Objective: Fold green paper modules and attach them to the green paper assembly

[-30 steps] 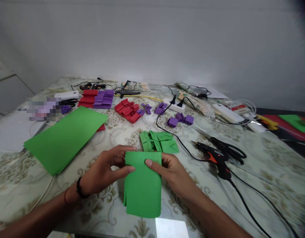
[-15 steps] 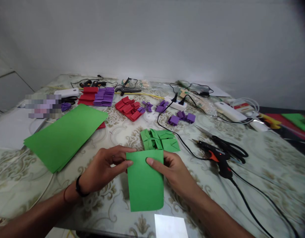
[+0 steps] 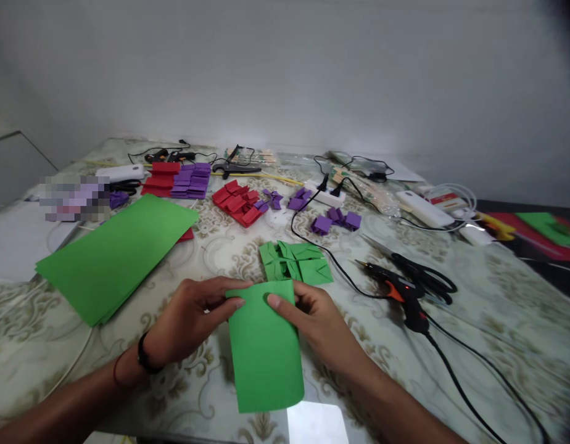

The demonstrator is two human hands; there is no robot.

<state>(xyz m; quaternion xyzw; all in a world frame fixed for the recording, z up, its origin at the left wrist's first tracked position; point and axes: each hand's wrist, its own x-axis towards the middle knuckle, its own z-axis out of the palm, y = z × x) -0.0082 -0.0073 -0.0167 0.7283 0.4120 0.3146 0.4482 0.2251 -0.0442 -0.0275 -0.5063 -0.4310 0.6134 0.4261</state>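
Note:
A plain green sheet of paper [image 3: 266, 354] hangs between my hands, its lower end curling a little. My left hand [image 3: 197, 314] pinches the upper left corner between thumb and fingers. On the upper right side, my right hand [image 3: 315, 317] grips the same sheet, thumb in front and fingers behind. Just beyond the sheet's top edge lies a folded green paper piece [image 3: 297, 260], partly hidden by the sheet. Larger green sheets [image 3: 118, 259] are stacked on the table to the left of my left hand.
Right of my hands lie a hot glue gun [image 3: 400, 290] with its cord and black-handled scissors [image 3: 424, 274]. Folded red paper [image 3: 239, 203], purple pieces [image 3: 334, 221] and a white power strip [image 3: 326, 194] sit farther back on the patterned tablecloth [image 3: 197, 388].
The green sheet and both hands have shifted slightly left in view. The sheet's lower end has come lower and nearer, and it curls more. Both hands keep their hold.

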